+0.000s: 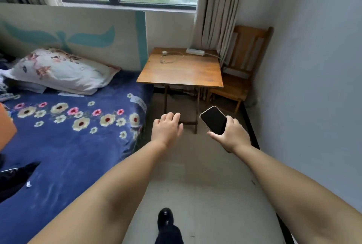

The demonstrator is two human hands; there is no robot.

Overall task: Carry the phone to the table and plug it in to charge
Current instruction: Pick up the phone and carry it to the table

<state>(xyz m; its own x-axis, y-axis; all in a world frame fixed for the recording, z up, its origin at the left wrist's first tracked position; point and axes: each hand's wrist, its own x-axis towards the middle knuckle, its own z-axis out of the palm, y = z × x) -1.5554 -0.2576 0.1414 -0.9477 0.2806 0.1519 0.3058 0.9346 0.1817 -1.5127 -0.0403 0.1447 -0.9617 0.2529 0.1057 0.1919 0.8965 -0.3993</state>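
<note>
My right hand (232, 135) grips a phone (213, 119) with a dark screen and a pale edge, held out in front of me over the floor. My left hand (167, 128) is stretched forward beside it, palm down, fingers apart, holding nothing. Ahead stands a small wooden folding table (182, 75). On its far part lie a white charger plug with a coiled cable (170, 56) and a white power strip (195, 51). Both hands are short of the table's front edge.
A bed with a blue flowered cover (68, 136) and a pillow (58, 70) fills the left. A wooden chair (242, 67) stands right of the table against the wall. A strip of floor (205, 185) runs between bed and wall. My black shoe (165, 218) steps forward.
</note>
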